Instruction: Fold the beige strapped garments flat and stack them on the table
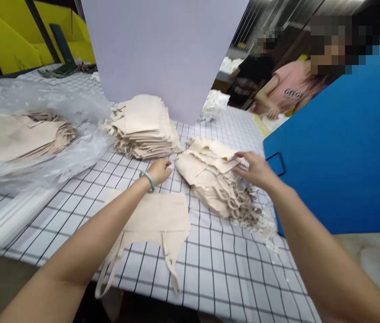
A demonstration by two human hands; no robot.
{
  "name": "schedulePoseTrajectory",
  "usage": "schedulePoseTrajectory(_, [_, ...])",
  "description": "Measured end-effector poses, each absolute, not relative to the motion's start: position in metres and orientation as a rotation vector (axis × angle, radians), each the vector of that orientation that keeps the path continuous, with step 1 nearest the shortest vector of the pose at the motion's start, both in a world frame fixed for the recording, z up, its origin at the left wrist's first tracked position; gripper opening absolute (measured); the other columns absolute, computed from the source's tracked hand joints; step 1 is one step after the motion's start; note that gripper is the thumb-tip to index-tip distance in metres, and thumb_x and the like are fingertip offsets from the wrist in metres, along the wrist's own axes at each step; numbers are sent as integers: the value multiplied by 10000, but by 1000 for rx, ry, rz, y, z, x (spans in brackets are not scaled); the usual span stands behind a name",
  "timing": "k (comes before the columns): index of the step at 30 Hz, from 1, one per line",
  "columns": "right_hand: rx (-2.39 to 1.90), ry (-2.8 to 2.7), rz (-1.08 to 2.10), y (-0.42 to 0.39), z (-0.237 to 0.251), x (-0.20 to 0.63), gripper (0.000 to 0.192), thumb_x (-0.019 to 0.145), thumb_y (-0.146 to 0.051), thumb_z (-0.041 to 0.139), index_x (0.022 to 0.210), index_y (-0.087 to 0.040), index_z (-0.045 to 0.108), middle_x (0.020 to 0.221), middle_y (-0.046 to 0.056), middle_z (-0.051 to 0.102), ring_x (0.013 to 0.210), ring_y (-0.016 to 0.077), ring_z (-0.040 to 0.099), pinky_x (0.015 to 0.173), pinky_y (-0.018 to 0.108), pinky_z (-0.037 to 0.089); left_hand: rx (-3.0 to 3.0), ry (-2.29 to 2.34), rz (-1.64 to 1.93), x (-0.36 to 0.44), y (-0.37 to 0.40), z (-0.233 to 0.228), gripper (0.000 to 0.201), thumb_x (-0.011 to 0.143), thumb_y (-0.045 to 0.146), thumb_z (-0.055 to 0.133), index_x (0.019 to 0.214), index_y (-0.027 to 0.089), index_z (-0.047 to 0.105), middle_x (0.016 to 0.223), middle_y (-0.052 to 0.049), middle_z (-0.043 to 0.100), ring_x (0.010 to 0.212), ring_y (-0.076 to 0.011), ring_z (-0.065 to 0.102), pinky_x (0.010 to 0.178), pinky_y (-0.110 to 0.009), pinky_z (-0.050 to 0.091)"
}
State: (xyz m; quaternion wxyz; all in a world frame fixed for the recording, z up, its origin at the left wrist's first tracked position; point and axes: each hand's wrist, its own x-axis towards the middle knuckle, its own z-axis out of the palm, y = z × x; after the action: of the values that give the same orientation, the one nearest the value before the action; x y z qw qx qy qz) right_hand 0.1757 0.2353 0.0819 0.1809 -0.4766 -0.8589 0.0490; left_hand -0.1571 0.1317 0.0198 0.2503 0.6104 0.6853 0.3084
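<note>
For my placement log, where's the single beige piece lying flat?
In the head view's lower centre-left, the beige piece lies on the checked cloth, below the left hand.

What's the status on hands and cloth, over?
Left hand looks empty, over table. Right hand touching right pile. Left forearm partly hides flat cloth.

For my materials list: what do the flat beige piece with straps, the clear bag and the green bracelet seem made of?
Flat beige strapped piece: probably matte cloth; its straps bend softly.
Clear crumpled bag: glossy thin plastic, by shiny creases.
Green round bracelet: smooth, stiff-looking, perhaps stone or glass; uncertain.
</note>
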Motion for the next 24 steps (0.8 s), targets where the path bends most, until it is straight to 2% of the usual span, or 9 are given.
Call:
schedulePoseTrajectory(5, [-1229,-2591,259,242,89,158,529,750,-345,627,1264,-262,534,1311,116,560,1247,331,511,1020,514,436,1773,1862,907,-135,166,13,240,743,107,634,975,133,692,1044,-154,690,1065,-315,639,990,-429,483])
schedulePoseTrajectory(8, [-1185,-2600,287,255,93,147,379,792,-389,614,1156,-286,628,1376,100,532,1299,334,462,1054,533,387,1845,1853,901,-127,178,12,290,759,92,606,1041,115,669,1116,-170,659,1141,-311,600,1042,-434,446])
schedulePoseTrajectory(11, [-1183,-2511,412,278,94,141,265,814,-478,602,901,-246,695,1176,95,653,1157,317,547,997,492,415,1926,1815,898,-119,190,16,402,755,116,635,1156,133,625,1212,-151,620,1222,-301,544,1097,-440,395])
schedulePoseTrajectory(13, [-1234,-2335,549,288,92,138,337,837,-535,565,806,-215,663,919,71,680,944,260,602,853,403,470,1982,1783,896,-111,198,21,476,753,142,659,1224,152,588,1277,-144,589,1260,-307,508,1110,-461,376])
schedulePoseTrajectory(15, [-1289,-2183,630,289,91,135,391,856,-575,533,786,-204,634,764,36,633,781,210,581,713,334,460,2056,1750,888,-102,203,28,512,762,161,670,1262,160,558,1334,-152,553,1287,-324,474,1099,-482,378])
schedulePoseTrajectory(18, [-1190,-2149,616,273,89,130,377,863,-575,548,821,-212,640,787,37,634,773,202,575,700,322,453,2214,1657,922,-88,204,39,496,766,211,706,1235,167,551,1349,-153,528,1280,-335,446,1055,-487,404])
schedulePoseTrajectory(21, [-1041,-2275,579,250,84,132,327,875,-552,564,848,-242,665,867,64,665,865,237,602,794,372,486,2350,1516,982,-75,198,45,391,762,270,732,1111,181,581,1241,-118,563,1172,-303,481,988,-454,435])
schedulePoseTrajectory(24, [-1011,-2379,596,237,76,141,274,872,-518,599,964,-273,678,989,80,686,972,264,614,881,430,505,2400,1424,1009,-67,192,42,284,777,289,715,1020,198,600,1141,-86,582,1083,-274,495,937,-423,442])
